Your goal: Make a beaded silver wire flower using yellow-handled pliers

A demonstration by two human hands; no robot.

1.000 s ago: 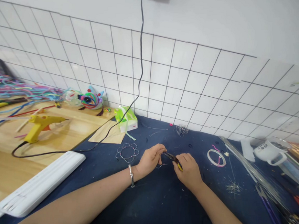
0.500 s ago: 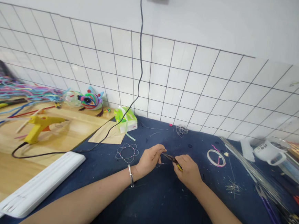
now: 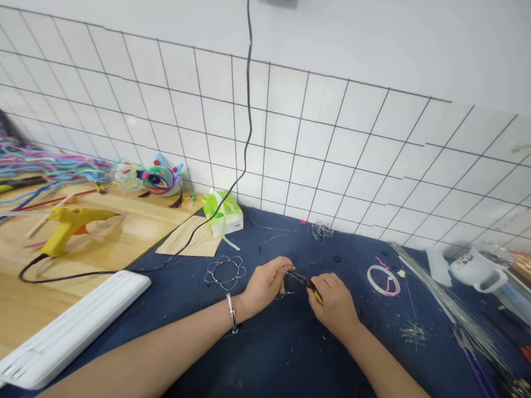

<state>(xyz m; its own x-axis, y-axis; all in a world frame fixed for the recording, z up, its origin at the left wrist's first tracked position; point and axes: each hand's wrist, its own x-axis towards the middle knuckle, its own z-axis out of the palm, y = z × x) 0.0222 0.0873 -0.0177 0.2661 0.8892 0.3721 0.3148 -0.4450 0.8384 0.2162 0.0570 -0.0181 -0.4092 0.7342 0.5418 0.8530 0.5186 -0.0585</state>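
Above the dark blue mat, my left hand (image 3: 265,285) pinches a thin wire (image 3: 286,294), whose end shows below the fingertips. My right hand (image 3: 334,302) is closed round pliers (image 3: 304,280) with dark jaws and yellow-and-black handles. The jaws point left and meet the fingertips of my left hand; what lies between them is too small to make out. Left of my left hand, a flower-shaped wire ring (image 3: 225,272) with small beads lies flat on the mat.
A glue gun (image 3: 63,226), power strip (image 3: 74,328) and black cable (image 3: 188,242) are at left. Behind stand a green-white packet (image 3: 225,213) and a wire tangle (image 3: 322,231). At right are a white ring (image 3: 383,280), wire bundle (image 3: 437,292), purple-handled tool (image 3: 481,378) and mug (image 3: 478,268).
The wire end below my left fingertips has shifted very slightly. Both hands keep their hold, and the whole view has moved a few pixels.
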